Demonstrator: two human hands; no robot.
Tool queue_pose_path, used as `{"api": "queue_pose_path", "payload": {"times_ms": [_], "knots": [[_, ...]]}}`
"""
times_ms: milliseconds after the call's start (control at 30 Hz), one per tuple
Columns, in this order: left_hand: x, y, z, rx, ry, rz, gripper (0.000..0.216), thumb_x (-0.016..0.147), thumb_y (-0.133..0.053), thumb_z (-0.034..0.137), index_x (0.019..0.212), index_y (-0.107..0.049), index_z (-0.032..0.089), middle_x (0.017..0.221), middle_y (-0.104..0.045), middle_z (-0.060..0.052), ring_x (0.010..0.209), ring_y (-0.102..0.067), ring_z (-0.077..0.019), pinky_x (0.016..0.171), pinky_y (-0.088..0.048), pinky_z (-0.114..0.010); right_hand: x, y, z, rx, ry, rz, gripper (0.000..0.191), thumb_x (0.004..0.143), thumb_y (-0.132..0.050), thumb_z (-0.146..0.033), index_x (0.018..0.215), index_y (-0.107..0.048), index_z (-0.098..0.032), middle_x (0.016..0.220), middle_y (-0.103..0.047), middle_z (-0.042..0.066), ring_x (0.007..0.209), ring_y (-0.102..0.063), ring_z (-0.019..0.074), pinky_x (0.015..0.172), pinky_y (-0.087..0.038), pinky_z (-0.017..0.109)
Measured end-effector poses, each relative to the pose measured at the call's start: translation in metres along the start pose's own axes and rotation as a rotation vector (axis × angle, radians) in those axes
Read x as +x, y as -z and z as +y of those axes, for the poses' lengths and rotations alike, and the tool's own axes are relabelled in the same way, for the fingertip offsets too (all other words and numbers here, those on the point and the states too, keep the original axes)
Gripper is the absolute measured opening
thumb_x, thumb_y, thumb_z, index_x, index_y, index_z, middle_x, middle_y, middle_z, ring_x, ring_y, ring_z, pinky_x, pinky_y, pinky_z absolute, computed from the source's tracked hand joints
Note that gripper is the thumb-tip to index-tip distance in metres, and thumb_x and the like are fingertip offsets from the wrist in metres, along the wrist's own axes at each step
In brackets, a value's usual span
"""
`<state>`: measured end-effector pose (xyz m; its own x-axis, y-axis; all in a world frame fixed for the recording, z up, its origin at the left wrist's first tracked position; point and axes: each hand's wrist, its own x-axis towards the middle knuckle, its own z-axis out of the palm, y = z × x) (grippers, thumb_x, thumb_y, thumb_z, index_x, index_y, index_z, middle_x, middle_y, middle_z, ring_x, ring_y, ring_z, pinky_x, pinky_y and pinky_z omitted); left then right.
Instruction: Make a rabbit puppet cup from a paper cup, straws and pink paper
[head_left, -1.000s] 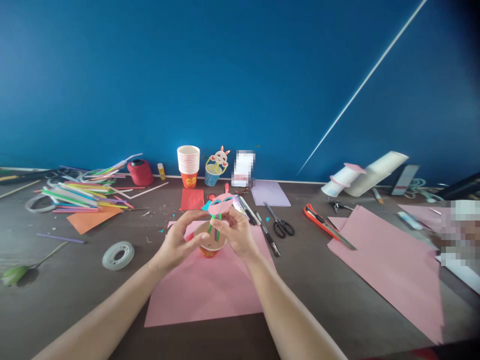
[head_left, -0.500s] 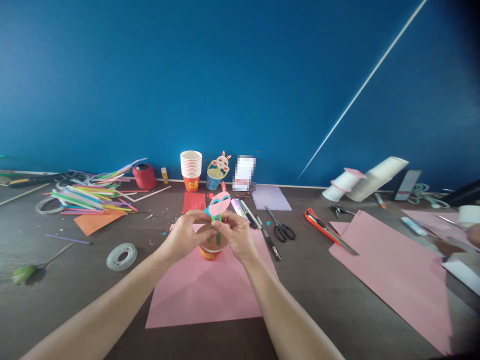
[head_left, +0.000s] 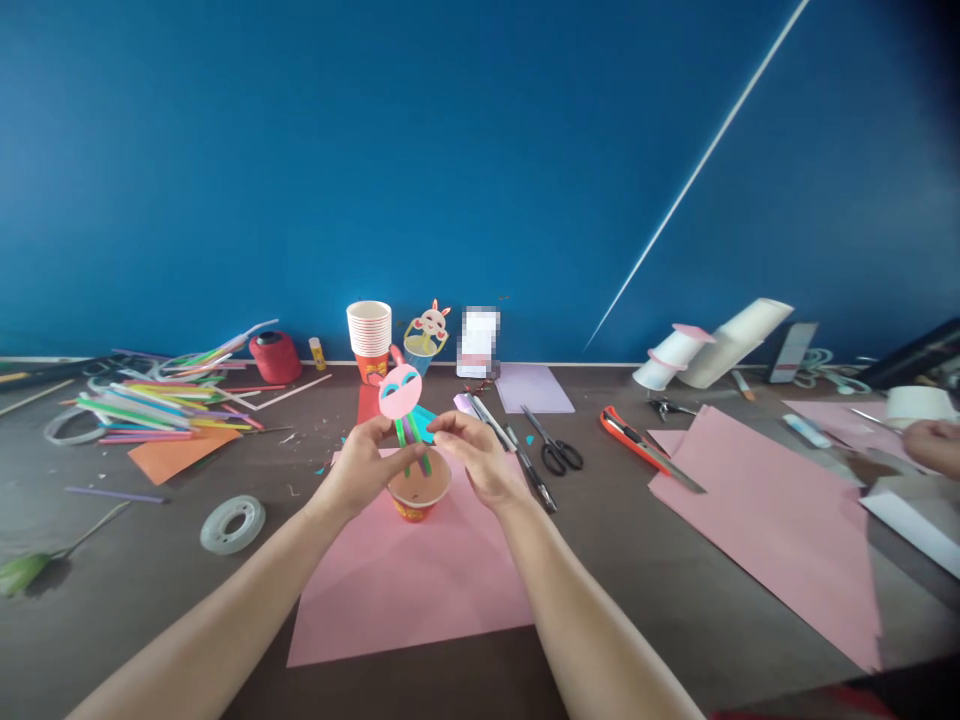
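While left hand (head_left: pixel 358 466) pinches green straws (head_left: pixel 411 452) carrying pink paper face (head_left: pixel 400 392) over paper cup (head_left: pixel 418 490) on pink sheet (head_left: pixel 405 590), right hand (head_left: pixel 480 462) curls beside, grip unclear; advisable: hold straws low, upright.

Both bare arms reach forward from the lower edge and converge toward the middle, the left forearm (head_left: pixel 225 620) lying flatter and the right forearm (head_left: pixel 577 610) running steeper. The left hand (head_left: pixel 358 468) is cocked up at the wrist, thumb and forefinger pinched together at the top and the other fingers curled beneath. The right hand (head_left: pixel 480 458) sits just beside it, palm turned inward, fingers loosely bent toward the left fingertips; whether they pinch cannot be told.
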<state>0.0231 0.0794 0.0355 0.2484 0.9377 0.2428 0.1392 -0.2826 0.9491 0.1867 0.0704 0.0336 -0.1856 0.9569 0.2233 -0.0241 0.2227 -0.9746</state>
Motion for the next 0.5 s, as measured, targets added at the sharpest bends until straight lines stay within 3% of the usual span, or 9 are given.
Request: {"api": "queue_pose_path", "payload": {"times_ms": [167,233,367,500], "knots": [[-0.0006,-0.0012,-0.0008,-0.044,-0.014,-0.01,0.019,0.069,-0.065,0.03,0.083,-0.062,0.017,0.08,-0.068,-0.002,0.079,-0.062,-0.0192,0.075,-0.047,-0.031,-0.0006,0.0028,-0.004,-0.326,0.088,-0.119,0.004,0.074,-0.057,-0.019,0.073,-0.06,-0.017,0.073,-0.059,-0.001,0.072,-0.052,0.0132,0.071,-0.038,0.026],[0.0,-0.0009,-0.0007,-0.035,-0.015,-0.009,0.018,0.069,-0.065,0.03,0.082,-0.062,0.016,0.078,-0.068,-0.002,0.077,-0.062,-0.0183,0.075,-0.047,-0.031,-0.0005,0.0017,-0.0037,-0.404,0.132,-0.135,0.01,0.075,-0.054,-0.015,0.068,-0.06,-0.017,0.072,-0.058,-0.001,0.073,-0.052,0.0133,0.071,-0.037,0.027],[0.0008,0.0005,0.0028,-0.016,-0.003,-0.039,0.019,0.069,-0.064,0.028,0.084,-0.063,0.016,0.083,-0.069,-0.003,0.08,-0.062,-0.0187,0.077,-0.047,-0.03,0.0007,0.0028,-0.003,-0.46,0.145,-0.137,0.006,0.072,-0.058,-0.013,0.068,-0.06,-0.017,0.071,-0.056,-0.001,0.072,-0.051,0.0134,0.068,-0.037,0.026],[0.0005,0.0032,0.0083,0.015,0.024,-0.168,0.02,0.073,-0.059,0.023,0.091,-0.065,0.017,0.086,-0.069,-0.002,0.079,-0.062,-0.0176,0.079,-0.047,-0.03,0.0013,0.0054,-0.0032,-0.484,0.131,-0.155,0.001,0.07,-0.061,-0.017,0.069,-0.06,-0.017,0.073,-0.055,0.0,0.073,-0.05,0.0142,0.068,-0.037,0.027]]}}
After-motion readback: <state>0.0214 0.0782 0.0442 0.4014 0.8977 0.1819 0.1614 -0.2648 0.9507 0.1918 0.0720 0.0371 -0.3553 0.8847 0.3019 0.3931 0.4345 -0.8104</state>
